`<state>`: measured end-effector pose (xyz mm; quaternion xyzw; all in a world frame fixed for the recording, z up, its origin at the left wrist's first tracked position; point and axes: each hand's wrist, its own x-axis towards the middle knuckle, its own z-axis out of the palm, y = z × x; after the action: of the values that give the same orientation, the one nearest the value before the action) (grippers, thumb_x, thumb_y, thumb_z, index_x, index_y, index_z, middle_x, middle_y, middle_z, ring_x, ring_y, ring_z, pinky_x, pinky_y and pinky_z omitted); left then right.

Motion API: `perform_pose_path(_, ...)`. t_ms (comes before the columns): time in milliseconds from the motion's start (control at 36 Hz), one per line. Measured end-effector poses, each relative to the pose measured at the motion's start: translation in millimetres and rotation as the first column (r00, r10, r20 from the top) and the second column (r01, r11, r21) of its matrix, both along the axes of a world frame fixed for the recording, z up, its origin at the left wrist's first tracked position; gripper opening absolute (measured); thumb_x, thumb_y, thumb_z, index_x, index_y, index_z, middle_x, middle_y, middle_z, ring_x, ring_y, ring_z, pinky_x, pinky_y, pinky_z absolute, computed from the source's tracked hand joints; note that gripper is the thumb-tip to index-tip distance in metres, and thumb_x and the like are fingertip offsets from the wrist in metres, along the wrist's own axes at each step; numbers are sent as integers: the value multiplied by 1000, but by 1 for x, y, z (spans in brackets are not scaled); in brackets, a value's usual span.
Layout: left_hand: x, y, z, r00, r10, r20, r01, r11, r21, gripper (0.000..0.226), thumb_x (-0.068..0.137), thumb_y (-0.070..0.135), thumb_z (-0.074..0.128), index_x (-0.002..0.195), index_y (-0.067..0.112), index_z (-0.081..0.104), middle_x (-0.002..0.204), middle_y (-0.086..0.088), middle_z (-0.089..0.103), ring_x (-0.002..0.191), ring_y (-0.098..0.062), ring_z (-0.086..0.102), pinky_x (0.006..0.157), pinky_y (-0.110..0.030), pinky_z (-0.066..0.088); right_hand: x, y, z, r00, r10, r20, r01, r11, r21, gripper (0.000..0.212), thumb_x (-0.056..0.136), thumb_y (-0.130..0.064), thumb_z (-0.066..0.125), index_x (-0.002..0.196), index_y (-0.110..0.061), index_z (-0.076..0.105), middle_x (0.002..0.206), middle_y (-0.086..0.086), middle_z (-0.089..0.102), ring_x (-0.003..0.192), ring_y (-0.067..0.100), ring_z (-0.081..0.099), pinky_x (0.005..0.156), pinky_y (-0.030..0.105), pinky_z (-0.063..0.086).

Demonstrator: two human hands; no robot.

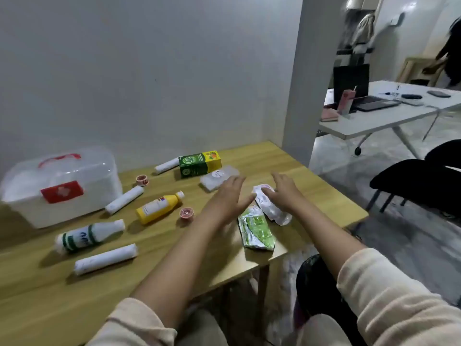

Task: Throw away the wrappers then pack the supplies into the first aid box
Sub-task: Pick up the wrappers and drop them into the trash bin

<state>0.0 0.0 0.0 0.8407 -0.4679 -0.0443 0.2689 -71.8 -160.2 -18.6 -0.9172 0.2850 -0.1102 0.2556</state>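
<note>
A closed translucent first aid box (59, 186) with a red handle stands at the table's left. A green wrapper (255, 228) and a white crumpled wrapper (272, 208) lie near the table's right edge. My left hand (228, 198) hovers open just left of the white wrapper. My right hand (284, 192) is open, its fingers resting on that wrapper. Scattered supplies: a yellow bottle (159, 207), a white bottle with green label (87, 237), three white bandage rolls (106, 258) (124, 199) (166, 165), a green-yellow carton (199, 164), a clear flat case (218, 177), two small tape rolls (186, 213) (142, 180).
The wooden table (74, 295) meets a grey wall behind and a pillar at its far right corner. Black chairs (411, 178) stand to the right. A white desk (389, 113) with a laptop is further back, and a person stands at the far right.
</note>
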Motion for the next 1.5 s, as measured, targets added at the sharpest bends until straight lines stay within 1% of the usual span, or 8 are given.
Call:
perform_pose_path(111, -25, 6, -17, 997, 29, -75, -16, 987, 160, 72, 93, 49, 48, 150, 12, 21, 155, -10, 25, 144, -25, 22, 113, -39, 25, -21, 9, -12, 994, 27, -107, -29, 999, -19, 59, 92, -34, 49, 138, -1, 31, 139, 22, 43, 127, 35, 40, 101, 38, 33)
perform_pose_path(250, -43, 12, -34, 990, 71, -125, -36, 964, 262, 85, 89, 58, 49, 153, 15, 13, 160, -11, 12, 148, -25, 9, 117, -39, 16, -36, 16, -14, 996, 78, -52, -80, 996, -49, 49, 91, -29, 52, 131, -5, 41, 135, 18, 50, 122, 32, 46, 92, 34, 37)
perform_pose_path(361, -49, 12, -41, 971, 157, -178, -128, 978, 163, 86, 86, 55, 57, 152, 16, 17, 160, -12, 12, 149, -25, 8, 117, -38, 14, -37, 13, -17, 999, 49, -13, -49, 998, -34, 39, 86, -29, 59, 115, -5, 51, 120, 18, 58, 107, 32, 52, 74, 28, 31)
perform_pose_path(694, -48, 1, -40, 875, 289, -389, -326, 945, -32, 80, 65, 35, 85, 133, 19, 47, 133, -9, 37, 123, -25, 45, 101, -30, 36, -44, 6, -17, 985, -49, 165, 30, 993, 114, 60, 72, -17, 75, 127, -10, 51, 130, 14, 51, 118, 26, 50, 88, 25, 35)
perform_pose_path(806, -45, -2, -38, 860, 226, -457, -302, 948, -100, 74, 65, 26, 86, 130, 19, 50, 132, -7, 44, 118, -22, 48, 89, -26, 35, -52, 1, -17, 965, -99, 241, 54, 982, 184, 61, 69, -13, 78, 125, -7, 54, 129, 15, 55, 118, 28, 52, 96, 32, 41)
perform_pose_path(1111, -44, -27, -34, 799, 63, -598, -245, 942, -229, 56, 72, 11, 81, 122, 17, 57, 107, -3, 55, 106, -25, 59, 93, -43, 52, -89, -24, -10, 915, -224, 336, 126, 949, 290, 62, 72, -10, 76, 129, -7, 53, 135, 12, 53, 124, 25, 50, 97, 28, 38)
perform_pose_path(1250, -59, -68, -23, 796, -71, -601, -142, 943, -300, 53, 73, 9, 80, 120, 16, 58, 111, -7, 55, 92, -19, 59, 70, -21, 51, -120, -55, 4, 873, -305, 379, 199, 935, 294, 62, 70, -9, 77, 128, -8, 54, 127, 15, 55, 119, 27, 53, 99, 32, 40)
perform_pose_path(1500, -131, -185, -6, 748, -293, -595, 87, 933, -350, 44, 71, 5, 80, 104, 24, 59, 109, -7, 54, 97, -27, 59, 88, -39, 53, -221, -123, 16, 749, -527, 401, 426, 847, 318, 59, 72, -7, 76, 127, -6, 54, 122, 16, 56, 114, 29, 54, 89, 28, 40)
